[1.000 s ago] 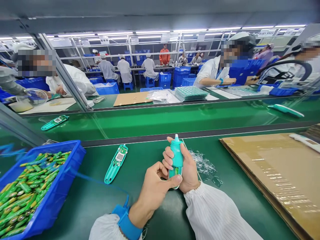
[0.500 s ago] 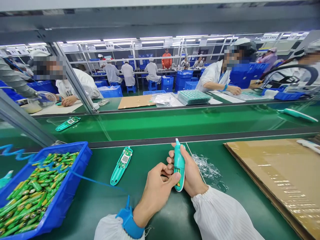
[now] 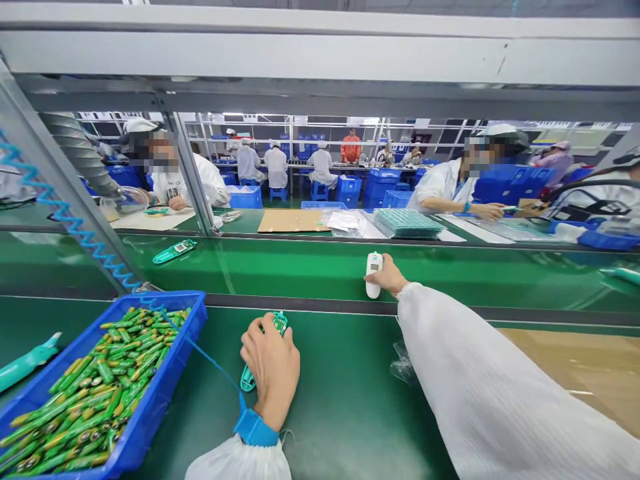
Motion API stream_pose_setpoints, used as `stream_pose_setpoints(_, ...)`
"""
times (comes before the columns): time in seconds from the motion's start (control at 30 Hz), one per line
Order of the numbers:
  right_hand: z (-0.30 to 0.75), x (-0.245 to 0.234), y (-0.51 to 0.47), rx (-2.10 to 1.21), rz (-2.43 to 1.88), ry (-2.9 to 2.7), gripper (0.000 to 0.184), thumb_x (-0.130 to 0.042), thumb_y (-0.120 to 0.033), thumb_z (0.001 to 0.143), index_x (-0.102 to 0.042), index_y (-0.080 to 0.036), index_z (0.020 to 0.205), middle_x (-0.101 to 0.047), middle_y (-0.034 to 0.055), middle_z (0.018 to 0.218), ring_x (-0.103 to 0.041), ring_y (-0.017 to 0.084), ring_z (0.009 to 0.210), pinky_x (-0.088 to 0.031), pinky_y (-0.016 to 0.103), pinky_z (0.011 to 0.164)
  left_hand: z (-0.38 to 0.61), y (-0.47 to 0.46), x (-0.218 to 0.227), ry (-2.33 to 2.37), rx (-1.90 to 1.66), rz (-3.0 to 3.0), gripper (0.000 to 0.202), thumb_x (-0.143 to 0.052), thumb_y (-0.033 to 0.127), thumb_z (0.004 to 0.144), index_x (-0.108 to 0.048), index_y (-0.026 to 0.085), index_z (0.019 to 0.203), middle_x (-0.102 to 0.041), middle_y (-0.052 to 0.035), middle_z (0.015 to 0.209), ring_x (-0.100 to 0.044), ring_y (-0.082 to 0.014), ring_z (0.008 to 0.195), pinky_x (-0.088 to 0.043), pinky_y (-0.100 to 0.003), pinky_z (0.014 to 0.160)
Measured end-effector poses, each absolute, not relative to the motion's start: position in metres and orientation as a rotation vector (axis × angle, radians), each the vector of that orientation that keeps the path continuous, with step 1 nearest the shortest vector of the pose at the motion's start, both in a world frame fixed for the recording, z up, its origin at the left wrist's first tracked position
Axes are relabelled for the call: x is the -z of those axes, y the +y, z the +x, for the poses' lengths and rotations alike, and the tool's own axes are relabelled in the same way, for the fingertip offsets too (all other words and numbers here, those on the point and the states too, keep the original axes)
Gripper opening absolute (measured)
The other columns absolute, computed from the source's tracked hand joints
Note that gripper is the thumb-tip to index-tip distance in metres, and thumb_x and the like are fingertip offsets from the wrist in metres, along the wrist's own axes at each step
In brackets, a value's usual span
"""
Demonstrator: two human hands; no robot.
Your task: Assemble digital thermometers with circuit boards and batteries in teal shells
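My left hand [image 3: 271,361] lies over an open teal device half [image 3: 277,325] with a circuit board on the green bench, fingers curled round it. My right hand [image 3: 389,277] is stretched forward over the green conveyor belt [image 3: 310,267], fingers on a device [image 3: 373,273] that shows its white face and small screen and lies on the belt. A blue wrist strap [image 3: 255,428] with a coiled blue cord [image 3: 75,230] is on my left wrist.
A blue bin [image 3: 165,387] of green batteries stands at the left, a teal part [image 3: 27,363] beside it. Another teal half [image 3: 175,251] rides the belt. Clear plastic wrap [image 3: 403,365] and cardboard [image 3: 575,367] lie right. Workers in white sit opposite.
My right hand carried the assembled device forward and set it on the belt. My left hand let go of it and moved left onto the open teal half. The camera tilted down.
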State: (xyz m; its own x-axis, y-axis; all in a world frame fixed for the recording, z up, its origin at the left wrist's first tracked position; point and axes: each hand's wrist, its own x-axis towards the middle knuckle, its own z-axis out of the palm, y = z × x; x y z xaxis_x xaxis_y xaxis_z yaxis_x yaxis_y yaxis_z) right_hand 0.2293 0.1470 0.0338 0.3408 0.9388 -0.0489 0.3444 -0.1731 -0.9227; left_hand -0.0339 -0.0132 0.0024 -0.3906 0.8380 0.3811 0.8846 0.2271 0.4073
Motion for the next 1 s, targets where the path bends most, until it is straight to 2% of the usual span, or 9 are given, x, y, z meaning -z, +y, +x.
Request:
stream_pose_setpoints(0.17,0.248,-0.027,0.165,-0.636,-1.898,-1.219,0.051,-0.069,-0.011,0.075,-0.056,-0.009,0.125,-0.055,0.015,0.128,-0.05,0.025,0.126,-0.038,0.046,0.111,-0.04,-0.011,0.0,-2.44,0.753,-1.844,0.033,-0.049,0.018,0.094,-0.051,0.013,0.126,-0.066,-0.0166,0.106,-0.061,-0.0313,0.099,-0.042,-0.038,0.078)
stream_pose_setpoints(0.23,0.252,-0.031,0.152,-0.578,-1.907,-1.246,0.053,-0.069,-0.008,0.073,-0.056,-0.008,0.125,-0.049,0.019,0.136,-0.043,0.029,0.134,-0.032,0.047,0.116,-0.04,-0.012,-0.006,-2.533,0.858,-1.854,0.034,-0.048,0.023,0.095,-0.05,0.013,0.127,-0.067,-0.018,0.109,-0.063,-0.0323,0.096,-0.043,-0.038,0.075)
stream_pose_setpoints(0.3,0.249,-0.038,0.131,-0.567,-1.867,-1.295,0.055,-0.067,-0.007,0.073,-0.056,-0.009,0.126,-0.047,0.0203,0.138,-0.044,0.03,0.133,-0.03,0.045,0.116,-0.038,-0.013,-0.013,-2.581,1.137,-1.931,0.036,-0.048,0.03,0.096,-0.052,0.014,0.128,-0.066,-0.0192,0.116,-0.064,-0.0332,0.1,-0.044,-0.04,0.078)
stream_pose_setpoints(0.43,0.219,-0.043,0.067,-0.803,-1.656,-1.482,0.039,-0.067,-0.025,0.082,-0.061,-0.014,0.119,-0.064,0.0118,0.115,-0.063,0.019,0.099,-0.048,0.037,0.098,-0.026,-0.015,-0.019,-2.503,1.989,-2.183,0.042,-0.06,0.034,0.089,-0.056,0.016,0.126,-0.067,-0.0145,0.119,-0.061,-0.0289,0.109,-0.044,-0.039,0.092)
stream_pose_setpoints(0.53,0.185,-0.035,0.015,-1.113,-1.365,-1.476,0.048,-0.066,-0.048,0.084,-0.06,-0.017,0.12,-0.066,0.0085,0.109,-0.065,0.014,0.086,-0.052,0.028,0.079,-0.011,-0.023,-0.015,-2.384,2.265,-2.492,0.041,-0.067,0.028,0.082,-0.061,0.018,0.12,-0.069,-0.0098,0.111,-0.064,-0.0243,0.1,-0.047,-0.035,0.089)
stream_pose_setpoints(0.63,0.159,-0.023,-0.02,-1.247,-1.229,-1.276,0.065,-0.073,-0.056,0.075,-0.054,-0.018,0.125,-0.065,0.0077,0.108,-0.064,0.013,0.08,-0.05,0.025,0.072,0.001,-0.035,-0.013,-2.089,2.132,-2.752,0.04,-0.068,0.019,0.078,-0.065,0.022,0.118,-0.069,-0.0073,0.112,-0.063,-0.0232,0.1,-0.047,-0.036,0.091)
stream_pose_setpoints(0.77,0.151,-0.011,-0.033,-1.234,-1.279,-1.145,0.07,-0.08,-0.051,0.07,-0.052,-0.018,0.125,-0.063,0.0079,0.114,-0.064,0.014,0.089,-0.05,0.028,0.083,0.005,-0.042,-0.013,-2.051,1.809,-2.891,0.048,-0.07,0.016,0.072,-0.067,0.023,0.119,-0.069,-0.0078,0.116,-0.062,-0.0259,0.108,-0.047,-0.036,0.092)
stream_pose_setpoints(0.9,0.164,-0.001,-0.029,-1.129,-1.17,-1.153,0.063,-0.074,-0.051,0.076,-0.05,-0.023,0.127,-0.058,0.008,0.127,-0.061,0.019,0.108,-0.047,0.034,0.097,0.0,-0.04,-0.015,-2.253,1.502,-3.119,0.032,-0.07,0.027,0.075,-0.071,0.02,0.106,-0.074,-0.0044,0.095,-0.064,-0.0225,0.086,-0.048,-0.032,0.078)
stream_pose_setpoints(1.0,0.172,0.002,-0.028,-0.724,-1.329,-1.401,0.042,-0.065,-0.052,0.084,-0.06,-0.025,0.116,-0.057,0.0057,0.124,-0.054,0.02,0.115,-0.041,0.038,0.101,0.0,-0.038,-0.015,-2.317,1.58,-2.965,0.03,-0.063,0.024,0.079,-0.069,0.021,0.109,-0.073,-0.0042,0.095,-0.064,-0.0208,0.083,-0.046,-0.03,0.074)
